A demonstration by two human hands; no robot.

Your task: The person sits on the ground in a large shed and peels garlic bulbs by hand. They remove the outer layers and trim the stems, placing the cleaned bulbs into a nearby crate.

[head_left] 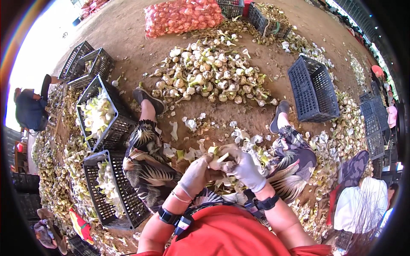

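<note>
Both hands meet above my lap around a garlic bulb [219, 159] with a pale green-white stem stub. My left hand [196, 171], in a thin whitish glove, has its fingers closed on the bulb's left side. My right hand [247, 165], gloved too and dirty at the fingertips, closes over it from the right. My fingers partly hide the bulb. On the ground beyond my feet lies a heap of untrimmed garlic bulbs [209, 77]. Loose papery garlic skins [194, 124] are scattered between my legs.
To my left, black crates [112, 190] hold whitish garlic. A black crate [314, 91] stands at the right. A red mesh sack [183, 18] of garlic lies beyond the heap. People sit at the far left [30, 109] and lower right [361, 205]. Husk piles [55, 162] flank me.
</note>
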